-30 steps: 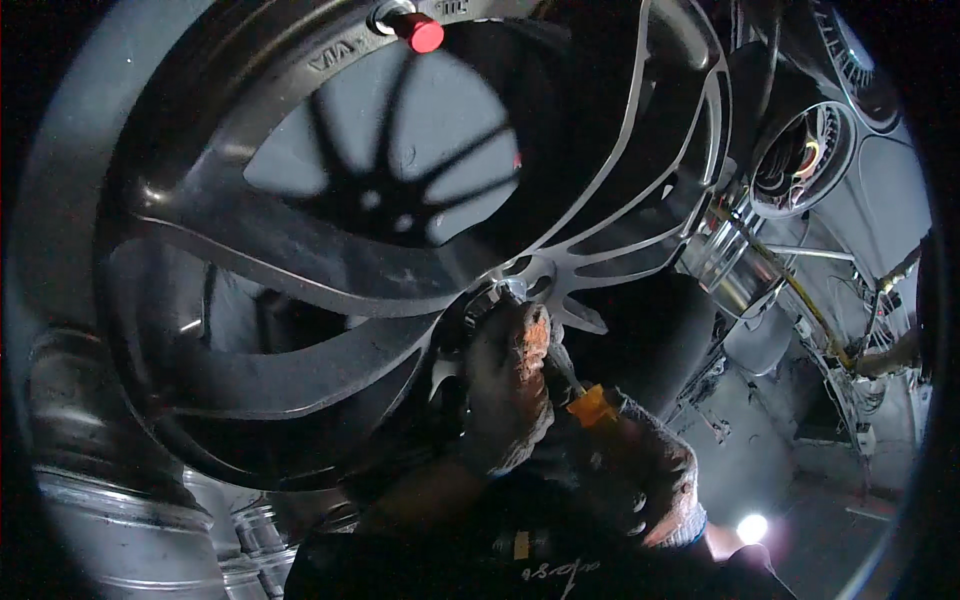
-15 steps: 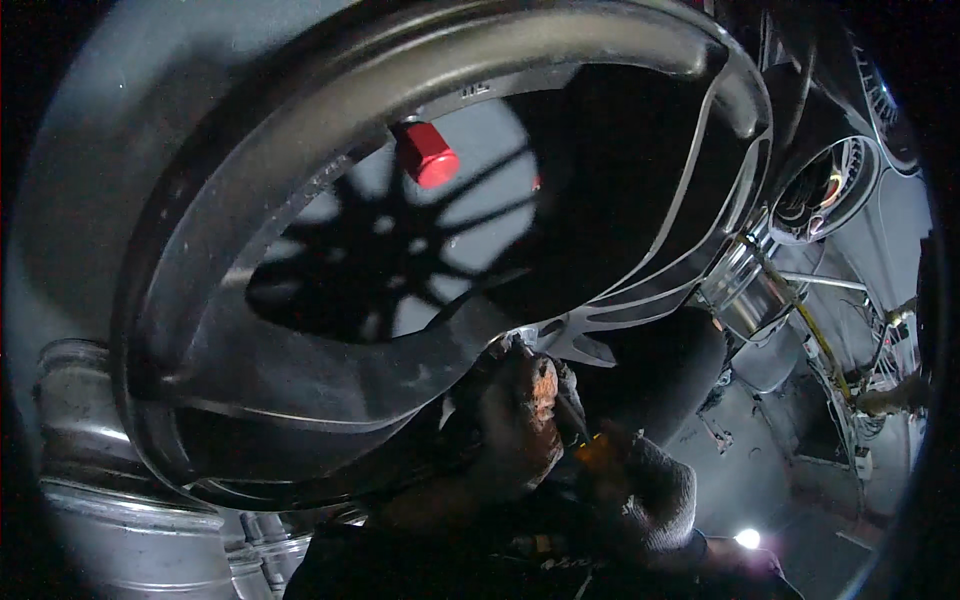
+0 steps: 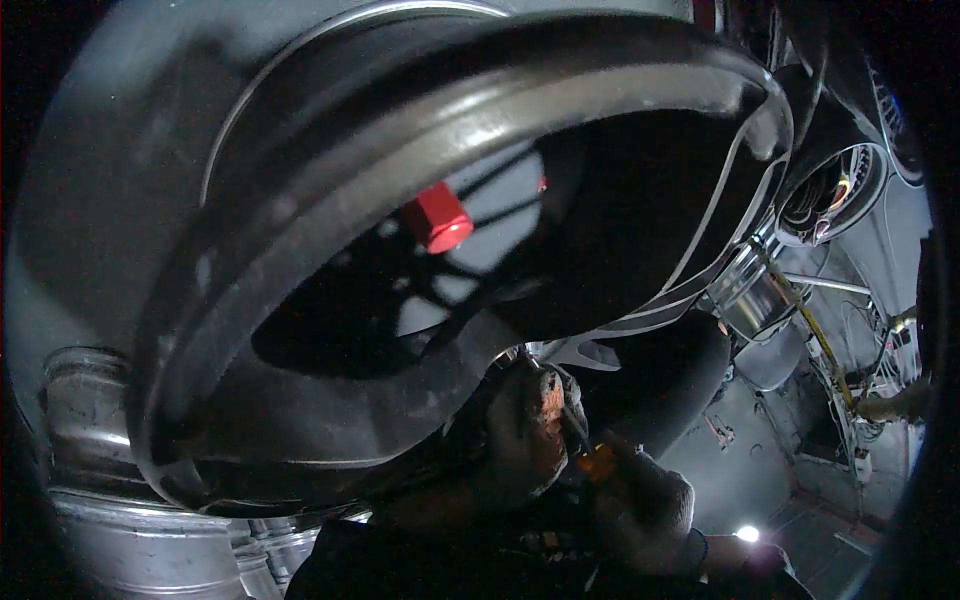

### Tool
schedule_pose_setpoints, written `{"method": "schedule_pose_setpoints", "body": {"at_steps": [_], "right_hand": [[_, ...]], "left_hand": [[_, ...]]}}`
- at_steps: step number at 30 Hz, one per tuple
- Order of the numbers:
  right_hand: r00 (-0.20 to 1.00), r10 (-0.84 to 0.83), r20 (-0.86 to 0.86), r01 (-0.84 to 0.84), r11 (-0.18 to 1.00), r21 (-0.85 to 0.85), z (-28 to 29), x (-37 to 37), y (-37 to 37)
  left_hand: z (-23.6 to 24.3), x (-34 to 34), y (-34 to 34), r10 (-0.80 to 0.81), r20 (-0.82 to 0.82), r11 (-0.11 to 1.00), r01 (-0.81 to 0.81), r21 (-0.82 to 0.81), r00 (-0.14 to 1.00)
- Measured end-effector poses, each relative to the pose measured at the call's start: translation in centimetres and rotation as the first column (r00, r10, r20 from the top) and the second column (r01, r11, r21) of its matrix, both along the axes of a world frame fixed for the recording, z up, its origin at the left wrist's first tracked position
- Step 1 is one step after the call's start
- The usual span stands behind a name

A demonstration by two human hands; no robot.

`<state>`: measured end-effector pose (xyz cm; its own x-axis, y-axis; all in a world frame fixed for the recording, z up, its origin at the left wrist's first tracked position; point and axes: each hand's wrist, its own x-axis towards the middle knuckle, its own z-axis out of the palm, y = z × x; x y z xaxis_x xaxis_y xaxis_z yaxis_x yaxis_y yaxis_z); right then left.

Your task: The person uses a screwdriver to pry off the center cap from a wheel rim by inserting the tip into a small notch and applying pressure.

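Observation:
A large dark wheel rim [image 3: 420, 120] fills the upper middle, tilted, with a red six-sided piece [image 3: 437, 218] showing in its opening. Under the rim's lower edge, my left hand [image 3: 530, 425] in a worn glove is closed, its fingertips close to a small bright metal part [image 3: 522, 352]. What lies inside those fingers is hidden. To its right, my gloved right hand [image 3: 648, 500] grips the orange handle of a tool that looks like a screwdriver [image 3: 597, 462]. Its thin shaft points up and left toward my left hand.
Silvery rims [image 3: 140, 560] stand stacked at the lower left. At the right are a shiny metal cylinder [image 3: 750, 290], a yellowish pole [image 3: 820, 350] and hanging cables. A bright lamp [image 3: 747, 534] shines at the lower right.
The wheel rim now appears lower and its opening looks narrower; the red piece has shifted down with it. Both hands stay nearly in place, the right hand still on the orange handle.

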<state>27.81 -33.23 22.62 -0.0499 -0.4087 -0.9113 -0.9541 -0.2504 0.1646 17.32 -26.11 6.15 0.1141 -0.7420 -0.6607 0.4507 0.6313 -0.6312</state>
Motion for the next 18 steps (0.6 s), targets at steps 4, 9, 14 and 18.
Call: {"method": "schedule_pose_setpoints", "body": {"at_steps": [4, 9, 14, 18], "right_hand": [[0.96, 0.266, 0.083, -0.269, 0.963, 0.029, -0.3, -0.8, -0.4], [0.959, 0.271, 0.083, -0.278, 0.957, 0.08, 0.5, -1.7, -0.9], [0.966, 0.201, 0.16, -0.216, 0.973, 0.08, 0.9, -3.2, -1.1], [0.997, 0.076, 0.009, -0.076, 0.996, 0.053, 1.4, -3.7, -1.2]], "left_hand": [[0.0, -0.1, 0.4, -0.016, 0.098, 1.0, 0.018, -0.022, 0.995], [0.0, 0.1, 0.4, -0.042, 0.105, 0.999, 0.042, 0.004, 0.994], [0.2, 0.2, 0.4, -0.054, 0.106, 0.999, 0.053, 0.011, 0.993], [0.3, 0.2, 0.4, -0.024, 0.123, 0.996, 0.014, 0.084, 0.992]]}}
